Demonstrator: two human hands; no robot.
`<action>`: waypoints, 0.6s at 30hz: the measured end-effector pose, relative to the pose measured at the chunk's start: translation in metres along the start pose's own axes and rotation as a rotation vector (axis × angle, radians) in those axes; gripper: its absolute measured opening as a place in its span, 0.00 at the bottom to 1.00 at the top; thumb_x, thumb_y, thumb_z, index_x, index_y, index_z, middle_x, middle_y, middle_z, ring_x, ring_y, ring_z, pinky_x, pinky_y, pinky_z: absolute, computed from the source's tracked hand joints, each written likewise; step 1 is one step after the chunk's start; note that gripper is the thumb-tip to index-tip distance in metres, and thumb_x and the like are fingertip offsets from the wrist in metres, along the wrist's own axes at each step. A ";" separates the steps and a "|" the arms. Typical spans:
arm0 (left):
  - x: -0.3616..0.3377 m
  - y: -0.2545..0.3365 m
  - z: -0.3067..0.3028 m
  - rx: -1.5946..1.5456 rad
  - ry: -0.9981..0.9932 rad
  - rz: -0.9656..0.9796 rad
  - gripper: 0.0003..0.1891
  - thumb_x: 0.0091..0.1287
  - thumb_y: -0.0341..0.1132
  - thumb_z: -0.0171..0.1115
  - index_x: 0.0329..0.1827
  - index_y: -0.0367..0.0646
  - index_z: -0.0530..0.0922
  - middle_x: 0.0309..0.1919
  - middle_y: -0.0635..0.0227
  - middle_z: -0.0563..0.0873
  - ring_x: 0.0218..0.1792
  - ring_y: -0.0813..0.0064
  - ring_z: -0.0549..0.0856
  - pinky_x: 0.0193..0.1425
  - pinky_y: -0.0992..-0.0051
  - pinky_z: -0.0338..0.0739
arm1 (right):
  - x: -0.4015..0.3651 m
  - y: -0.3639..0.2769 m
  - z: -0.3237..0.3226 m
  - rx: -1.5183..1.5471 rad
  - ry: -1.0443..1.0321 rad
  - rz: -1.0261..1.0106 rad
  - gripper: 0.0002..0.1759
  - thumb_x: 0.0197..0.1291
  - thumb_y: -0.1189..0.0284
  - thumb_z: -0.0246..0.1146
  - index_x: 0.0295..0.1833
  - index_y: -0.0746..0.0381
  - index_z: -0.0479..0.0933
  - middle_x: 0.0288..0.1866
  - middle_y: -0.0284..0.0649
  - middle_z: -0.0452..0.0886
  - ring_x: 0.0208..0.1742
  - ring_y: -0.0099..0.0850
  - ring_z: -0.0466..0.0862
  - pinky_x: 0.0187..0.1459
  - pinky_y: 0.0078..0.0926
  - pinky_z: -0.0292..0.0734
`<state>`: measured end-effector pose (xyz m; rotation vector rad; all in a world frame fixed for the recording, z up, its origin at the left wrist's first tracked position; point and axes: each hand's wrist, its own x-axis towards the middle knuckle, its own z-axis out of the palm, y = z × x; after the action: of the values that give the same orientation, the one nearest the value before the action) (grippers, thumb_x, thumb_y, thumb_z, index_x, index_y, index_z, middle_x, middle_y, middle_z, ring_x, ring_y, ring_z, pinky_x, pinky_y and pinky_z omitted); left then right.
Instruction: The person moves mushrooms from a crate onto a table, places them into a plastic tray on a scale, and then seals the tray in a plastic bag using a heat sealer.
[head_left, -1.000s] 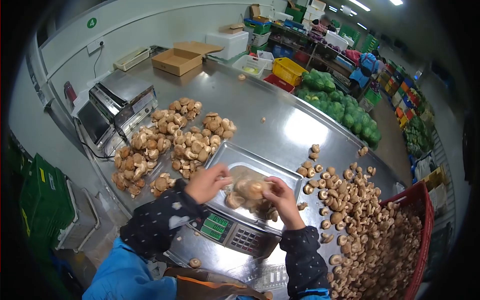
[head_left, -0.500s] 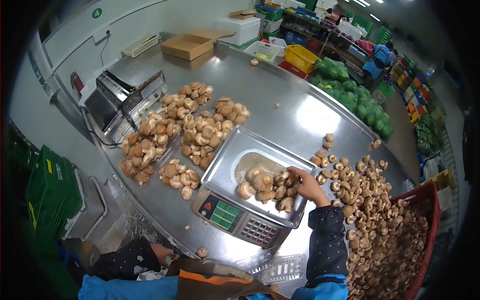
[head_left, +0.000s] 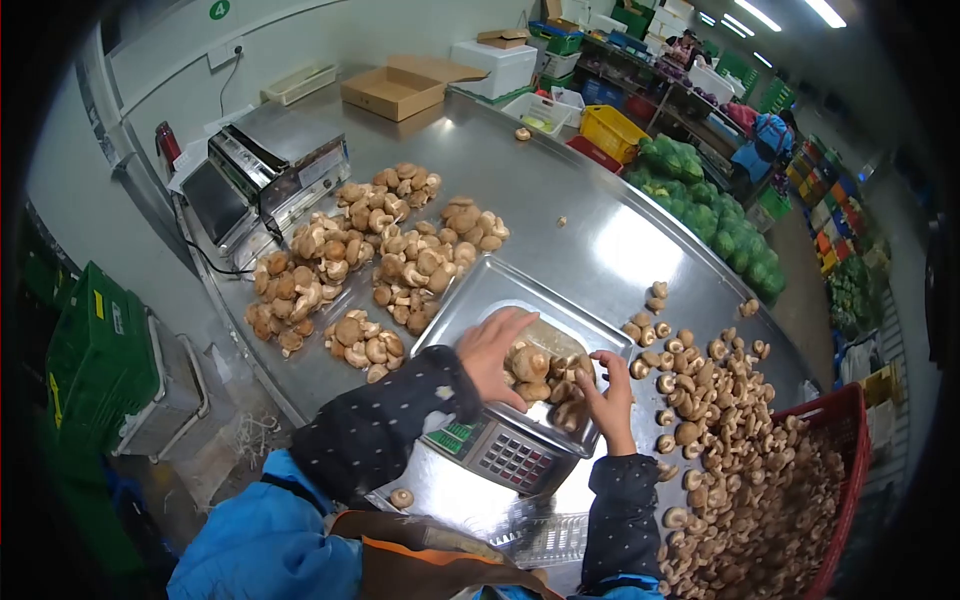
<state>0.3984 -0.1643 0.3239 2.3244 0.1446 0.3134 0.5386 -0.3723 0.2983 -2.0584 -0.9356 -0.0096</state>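
Observation:
A pile of brown shiitake mushrooms (head_left: pixel 533 375) lies on the steel pan (head_left: pixel 470 305) of a digital scale (head_left: pixel 495 455). My left hand (head_left: pixel 494 355) reaches over the pan's left part, fingers spread and curved along the pile's left side. At the pile's right edge is my right hand (head_left: pixel 612 402), thumb and fingers apart, touching or close to the mushrooms there. Both hands frame the pile; some mushrooms are hidden behind the fingers. My left forearm covers part of the green display (head_left: pixel 450 438). Below the scale sits a clear plastic tray (head_left: pixel 550 538).
Grouped mushrooms (head_left: pixel 330 250) stand left of the scale. Loose mushrooms (head_left: pixel 735 430) spill from a red basket (head_left: pixel 858 450) at right. A wrapping machine (head_left: pixel 262 180) and an open cardboard box (head_left: pixel 392 95) are behind. Bagged green vegetables (head_left: pixel 715 210) line the far edge; a person in blue (head_left: pixel 765 145) stands beyond.
My left hand has come up from beside the table's near edge to the pile's left side. My right hand has shifted slightly down and left, its thumb and fingers now wider apart.

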 end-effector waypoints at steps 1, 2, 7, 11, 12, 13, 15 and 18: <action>0.006 -0.005 0.012 -0.005 0.001 0.006 0.62 0.29 0.46 0.82 0.72 0.51 0.54 0.69 0.49 0.55 0.69 0.48 0.58 0.71 0.56 0.54 | 0.000 0.005 0.004 0.048 0.025 0.046 0.20 0.57 0.65 0.63 0.53 0.61 0.71 0.50 0.41 0.75 0.53 0.35 0.75 0.52 0.32 0.70; 0.011 -0.007 0.021 0.015 -0.033 -0.038 0.61 0.29 0.47 0.82 0.71 0.52 0.55 0.69 0.48 0.55 0.69 0.47 0.57 0.71 0.55 0.54 | 0.002 0.007 0.013 0.095 0.038 0.159 0.21 0.60 0.65 0.59 0.57 0.61 0.70 0.53 0.46 0.74 0.55 0.42 0.73 0.57 0.36 0.66; 0.013 -0.016 0.043 0.130 -0.114 0.009 0.53 0.35 0.53 0.78 0.68 0.48 0.62 0.66 0.45 0.63 0.69 0.46 0.57 0.72 0.55 0.52 | -0.016 -0.015 0.037 -0.040 0.032 0.244 0.18 0.64 0.64 0.54 0.54 0.62 0.76 0.51 0.49 0.78 0.56 0.44 0.75 0.59 0.35 0.67; 0.011 -0.030 0.056 0.092 -0.049 0.057 0.52 0.36 0.55 0.77 0.66 0.44 0.63 0.65 0.47 0.64 0.70 0.47 0.57 0.73 0.55 0.51 | -0.014 -0.007 0.036 -0.055 -0.066 0.222 0.20 0.61 0.62 0.56 0.55 0.61 0.75 0.49 0.49 0.79 0.53 0.45 0.76 0.57 0.39 0.67; 0.012 -0.031 0.058 0.098 -0.046 0.045 0.52 0.35 0.56 0.77 0.66 0.46 0.63 0.66 0.47 0.64 0.70 0.47 0.57 0.73 0.55 0.51 | -0.009 -0.012 0.032 -0.139 -0.067 0.129 0.20 0.60 0.62 0.56 0.55 0.61 0.74 0.48 0.50 0.79 0.52 0.45 0.77 0.57 0.40 0.67; 0.011 -0.026 0.052 0.127 -0.045 0.015 0.52 0.36 0.57 0.76 0.66 0.47 0.63 0.66 0.48 0.64 0.70 0.47 0.57 0.72 0.55 0.51 | -0.008 -0.005 0.029 -0.122 -0.098 0.043 0.21 0.60 0.62 0.56 0.56 0.60 0.73 0.50 0.50 0.77 0.53 0.46 0.76 0.57 0.40 0.67; 0.008 -0.023 0.054 0.098 0.051 -0.093 0.50 0.39 0.57 0.74 0.67 0.50 0.63 0.65 0.50 0.65 0.69 0.47 0.59 0.71 0.54 0.53 | -0.001 -0.007 0.008 -0.002 -0.308 0.064 0.28 0.60 0.65 0.61 0.63 0.67 0.66 0.55 0.54 0.75 0.58 0.39 0.74 0.57 0.36 0.68; 0.008 -0.024 0.047 -0.131 0.020 -0.436 0.51 0.39 0.65 0.71 0.67 0.55 0.64 0.60 0.42 0.69 0.62 0.42 0.67 0.68 0.56 0.59 | -0.022 0.042 -0.022 -0.112 -0.400 0.461 0.38 0.57 0.70 0.66 0.70 0.59 0.56 0.45 0.41 0.75 0.41 0.27 0.77 0.39 0.24 0.75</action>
<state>0.4181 -0.1788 0.2768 2.0931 0.6113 0.1206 0.5557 -0.4165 0.2761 -2.3859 -0.6772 0.6265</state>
